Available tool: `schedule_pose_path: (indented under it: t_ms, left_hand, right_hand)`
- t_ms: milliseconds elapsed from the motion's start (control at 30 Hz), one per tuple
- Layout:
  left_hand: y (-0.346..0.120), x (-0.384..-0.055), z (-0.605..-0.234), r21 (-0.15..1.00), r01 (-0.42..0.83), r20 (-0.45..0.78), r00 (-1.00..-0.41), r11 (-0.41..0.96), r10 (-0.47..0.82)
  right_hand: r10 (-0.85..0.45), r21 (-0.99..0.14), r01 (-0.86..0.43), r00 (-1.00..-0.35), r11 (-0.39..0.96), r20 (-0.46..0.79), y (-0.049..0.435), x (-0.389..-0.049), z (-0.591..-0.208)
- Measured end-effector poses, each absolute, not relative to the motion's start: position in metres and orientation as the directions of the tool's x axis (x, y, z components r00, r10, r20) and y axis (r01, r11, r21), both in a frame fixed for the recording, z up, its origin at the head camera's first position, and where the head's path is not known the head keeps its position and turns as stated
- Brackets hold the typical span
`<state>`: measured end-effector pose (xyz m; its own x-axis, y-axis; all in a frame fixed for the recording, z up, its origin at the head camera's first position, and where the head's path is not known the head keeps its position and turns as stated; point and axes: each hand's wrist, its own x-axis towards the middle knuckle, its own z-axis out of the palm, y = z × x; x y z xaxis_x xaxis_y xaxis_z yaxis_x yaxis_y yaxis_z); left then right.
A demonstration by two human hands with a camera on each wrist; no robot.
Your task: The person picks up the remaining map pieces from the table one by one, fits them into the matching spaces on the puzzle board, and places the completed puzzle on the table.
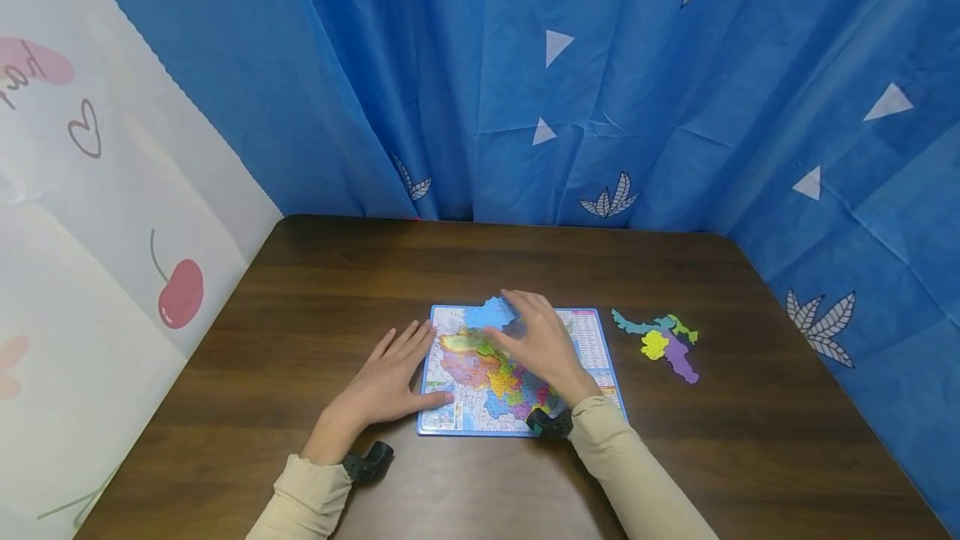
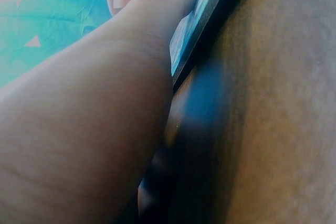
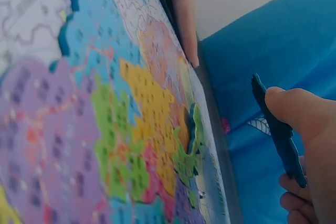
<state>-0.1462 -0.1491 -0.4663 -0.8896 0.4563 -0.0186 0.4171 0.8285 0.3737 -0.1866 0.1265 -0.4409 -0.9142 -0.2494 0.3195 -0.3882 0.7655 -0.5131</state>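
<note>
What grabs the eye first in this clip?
The colourful map puzzle board at mid-table, with the left hand pressed flat at its left edge and the right hand above it pinching a blue piece. To its right lie loose pieces; blue curtains hang behind.

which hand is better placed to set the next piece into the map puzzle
Probably the right hand: it hovers over the puzzle board already pinching a blue piece. The left hand lies flat at the board's left edge, steadying it, far from the loose pieces.
</note>
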Motion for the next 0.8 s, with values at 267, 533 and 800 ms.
schedule_pose_path:
  t_ms: [267,533,800]
  left_hand:
    - [-0.15,-0.146,-0.466,0.376,0.416,-0.02,-0.89,0.828,0.456]
    - [-0.149,-0.146,-0.466,0.379,0.414,-0.018,-0.891,0.828,0.454]
    - [-0.149,-0.146,-0.466,0.371,0.409,-0.028,-0.892,0.834,0.451]
  right_hand:
    - [-0.251,-0.506,-0.385,-0.916,0.772,0.315,0.117,-0.188,-0.446]
    - [-0.258,-0.508,-0.377,-0.921,0.775,0.29,0.109,-0.187,-0.451]
    - [-0.28,-0.504,-0.404,-0.91,0.763,0.305,0.104,-0.19,-0.457]
